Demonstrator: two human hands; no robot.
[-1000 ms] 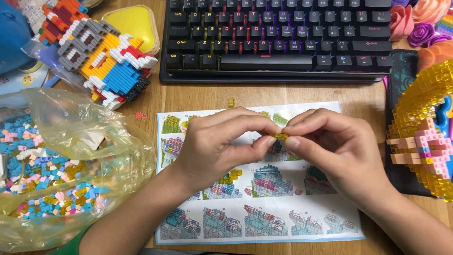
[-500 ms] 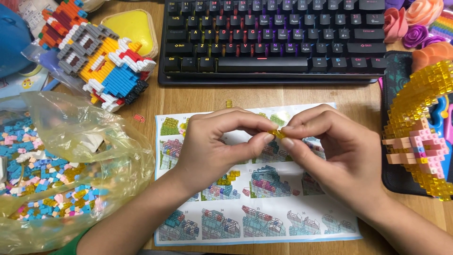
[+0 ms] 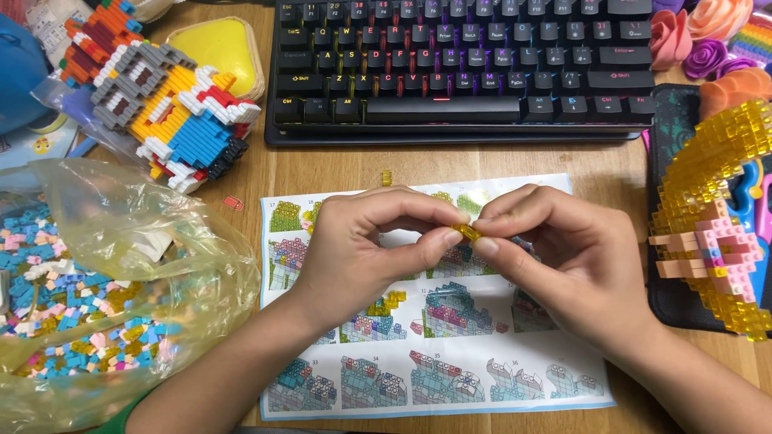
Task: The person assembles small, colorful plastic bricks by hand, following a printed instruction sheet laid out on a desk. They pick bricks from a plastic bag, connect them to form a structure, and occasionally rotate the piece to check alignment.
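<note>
Two hands meet over the middle of the desk (image 3: pixel 322 173), fingertips pinched together on one tiny yellow brick (image 3: pixel 466 234). The left hand (image 3: pixel 366 249) grips it between thumb and forefinger from one side, and the right hand (image 3: pixel 567 261) does the same from the other, so the brick sits clamped between both, just above the instruction sheet (image 3: pixel 438 370). The fingers cover most of the brick, and I cannot tell whether it is one piece or two pressed together.

At the left edge a crumpled clear bag (image 3: pixel 112 297) lies open, holding a heap of loose small bricks in blue, pink, white and yellow; the plastic folds blur much of the pile, and the bag runs off the left and bottom of the view. The sheet lies flat near the front edge, its upper middle panels hidden under the hands.

A second loose yellow piece (image 3: pixel 387 178) rests on the wood just above the sheet, and a small red piece (image 3: pixel 233 203) lies to its left. A finished brick figure (image 3: pixel 173 116) lies near the back left corner, beside a keyboard (image 3: pixel 462 68) along the back edge. At the right edge a yellow and pink brick model (image 3: pixel 720 233) is cut off by the frame.
</note>
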